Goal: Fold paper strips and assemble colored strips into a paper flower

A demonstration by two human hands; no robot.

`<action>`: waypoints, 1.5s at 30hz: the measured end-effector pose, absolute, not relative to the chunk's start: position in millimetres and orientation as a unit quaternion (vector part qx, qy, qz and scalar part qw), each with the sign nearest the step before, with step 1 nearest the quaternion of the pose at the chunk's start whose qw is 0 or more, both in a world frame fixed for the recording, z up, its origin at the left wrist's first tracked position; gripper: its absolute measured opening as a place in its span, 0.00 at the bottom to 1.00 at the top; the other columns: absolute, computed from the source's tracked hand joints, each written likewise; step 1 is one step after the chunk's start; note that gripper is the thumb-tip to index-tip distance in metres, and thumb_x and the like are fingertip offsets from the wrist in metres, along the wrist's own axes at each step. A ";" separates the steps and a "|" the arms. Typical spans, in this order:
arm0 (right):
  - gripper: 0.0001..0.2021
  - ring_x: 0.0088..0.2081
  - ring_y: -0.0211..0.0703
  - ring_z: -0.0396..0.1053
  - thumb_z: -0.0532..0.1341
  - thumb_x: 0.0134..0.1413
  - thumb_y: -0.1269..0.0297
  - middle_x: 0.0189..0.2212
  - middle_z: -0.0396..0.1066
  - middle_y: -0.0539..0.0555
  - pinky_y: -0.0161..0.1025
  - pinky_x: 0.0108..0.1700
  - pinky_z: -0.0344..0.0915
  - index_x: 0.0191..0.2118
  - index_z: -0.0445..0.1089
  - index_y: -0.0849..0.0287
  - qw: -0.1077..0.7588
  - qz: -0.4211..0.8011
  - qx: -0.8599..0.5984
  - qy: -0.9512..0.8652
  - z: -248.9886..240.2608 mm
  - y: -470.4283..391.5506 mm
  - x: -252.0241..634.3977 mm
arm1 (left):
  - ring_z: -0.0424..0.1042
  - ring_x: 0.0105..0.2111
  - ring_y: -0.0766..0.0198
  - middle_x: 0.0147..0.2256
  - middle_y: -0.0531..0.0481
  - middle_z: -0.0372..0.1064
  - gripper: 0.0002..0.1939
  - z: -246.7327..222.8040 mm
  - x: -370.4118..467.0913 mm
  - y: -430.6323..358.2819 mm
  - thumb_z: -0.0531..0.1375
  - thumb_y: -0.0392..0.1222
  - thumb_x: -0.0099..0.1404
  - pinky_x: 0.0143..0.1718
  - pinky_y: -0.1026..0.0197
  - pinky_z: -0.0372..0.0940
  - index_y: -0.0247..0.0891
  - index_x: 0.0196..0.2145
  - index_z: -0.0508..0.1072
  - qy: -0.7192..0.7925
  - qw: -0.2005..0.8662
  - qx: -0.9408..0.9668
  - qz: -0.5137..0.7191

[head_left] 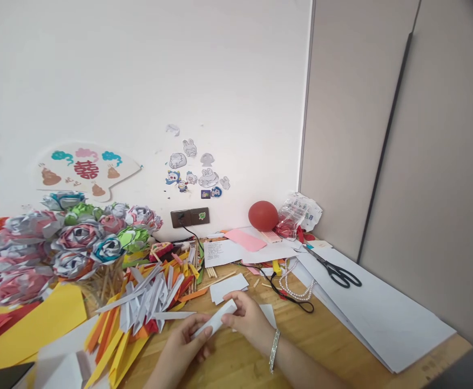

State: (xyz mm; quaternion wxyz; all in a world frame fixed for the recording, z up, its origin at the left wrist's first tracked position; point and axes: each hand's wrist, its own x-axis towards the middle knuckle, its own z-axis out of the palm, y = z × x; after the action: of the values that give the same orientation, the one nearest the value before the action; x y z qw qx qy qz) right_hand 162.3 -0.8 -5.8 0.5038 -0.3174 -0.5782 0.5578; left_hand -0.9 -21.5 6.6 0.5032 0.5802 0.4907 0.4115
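Observation:
A narrow folded strip of white paper (220,317) is held between both hands above the wooden table. My left hand (188,337) grips its lower left end, thumb on top. My right hand (245,313), with a silvery beaded bracelet (275,350) at the wrist, pinches the upper right end. Just behind the hands lie small white paper rectangles (228,287), and another white piece (269,313) shows partly behind the right hand. To the left is a heap of folded white paper strips (151,294) over yellow and orange folded strips (115,346).
Paper flowers (78,237) stand at the left, near yellow sheets (50,319). Black scissors (337,273) rest on large white sheets (382,308) at the right. A red balloon (263,216), a pearl string (291,286) and a black cord (297,301) lie towards the back.

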 end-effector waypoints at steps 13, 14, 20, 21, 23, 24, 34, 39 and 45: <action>0.18 0.19 0.31 0.63 0.65 0.33 0.53 0.20 0.66 0.46 0.32 0.26 0.58 0.28 0.65 0.63 0.494 0.582 -0.361 -0.536 1.5 -0.9 164.7 | 0.63 0.16 0.67 0.15 0.56 0.65 0.25 4.4 -2.2 -21.4 0.59 0.58 0.47 0.19 0.66 0.57 0.33 0.33 0.68 0.516 0.471 0.613 0.369; 0.18 0.19 0.32 0.63 0.65 0.33 0.53 0.20 0.66 0.47 0.32 0.26 0.59 0.27 0.65 0.63 0.499 0.580 -0.359 -0.533 0.5 -0.2 164.7 | 0.64 0.16 0.66 0.15 0.56 0.65 0.25 4.1 -2.3 -21.3 0.59 0.59 0.46 0.19 0.66 0.57 0.33 0.32 0.68 0.515 0.475 0.615 0.363; 0.19 0.19 0.33 0.64 0.65 0.33 0.52 0.19 0.66 0.48 0.33 0.26 0.61 0.26 0.65 0.64 0.511 0.588 -0.352 -0.519 0.3 -0.6 163.8 | 0.62 0.14 0.68 0.13 0.57 0.64 0.22 1.3 -3.0 -21.6 0.58 0.60 0.48 0.18 0.66 0.56 0.35 0.23 0.66 0.498 0.481 0.616 0.376; 0.19 0.19 0.33 0.63 0.65 0.33 0.51 0.19 0.66 0.48 0.33 0.26 0.61 0.26 0.65 0.64 0.512 0.589 -0.351 -0.518 0.9 -1.1 163.6 | 0.62 0.14 0.69 0.12 0.57 0.63 0.22 0.0 -3.1 -21.3 0.58 0.60 0.48 0.18 0.66 0.56 0.36 0.22 0.65 0.498 0.480 0.616 0.377; 0.20 0.19 0.33 0.63 0.65 0.33 0.51 0.19 0.66 0.48 0.33 0.27 0.61 0.26 0.65 0.64 0.512 0.590 -0.353 -0.515 2.2 -2.0 163.5 | 0.62 0.13 0.68 0.11 0.57 0.63 0.22 -3.0 -3.4 -20.6 0.58 0.61 0.48 0.17 0.66 0.56 0.36 0.21 0.65 0.500 0.479 0.615 0.377; 0.20 0.19 0.33 0.63 0.65 0.33 0.51 0.19 0.66 0.47 0.33 0.27 0.61 0.25 0.65 0.64 0.512 0.591 -0.355 -0.512 2.8 -2.4 163.5 | 0.62 0.13 0.68 0.11 0.57 0.63 0.22 -4.5 -3.5 -20.5 0.57 0.61 0.48 0.17 0.66 0.56 0.36 0.21 0.64 0.499 0.480 0.615 0.377; 0.20 0.19 0.31 0.62 0.67 0.32 0.52 0.20 0.65 0.47 0.33 0.26 0.60 0.27 0.63 0.63 0.458 0.687 -0.320 -0.464 -3.0 -6.0 160.1 | 0.62 0.12 0.69 0.12 0.57 0.64 0.21 -1.2 -0.9 -25.4 0.56 0.59 0.51 0.16 0.68 0.55 0.35 0.22 0.66 0.484 0.488 0.620 0.378; 0.21 0.14 0.28 0.56 0.64 0.34 0.48 0.14 0.62 0.46 0.31 0.21 0.55 0.19 0.63 0.64 0.407 0.686 -0.329 -0.506 -4.3 -6.0 157.8 | 0.63 0.12 0.68 0.11 0.56 0.65 0.22 1.5 2.1 -26.3 0.56 0.60 0.51 0.16 0.67 0.56 0.35 0.22 0.66 0.484 0.497 0.624 0.360; 0.20 0.14 0.29 0.56 0.62 0.38 0.49 0.12 0.62 0.46 0.30 0.19 0.52 0.20 0.62 0.63 0.433 0.641 -0.343 -0.534 -7.5 -2.9 158.6 | 0.64 0.12 0.69 0.12 0.56 0.65 0.22 -1.6 2.6 -26.3 0.55 0.60 0.52 0.16 0.68 0.55 0.35 0.23 0.66 0.482 0.501 0.629 0.349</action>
State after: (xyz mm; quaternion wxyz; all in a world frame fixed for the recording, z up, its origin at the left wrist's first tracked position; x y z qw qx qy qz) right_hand 158.6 -2.9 -7.5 0.4325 -0.3426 -0.5338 0.6407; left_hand 2.6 -26.3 -1.6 0.5010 0.6287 0.4815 0.3491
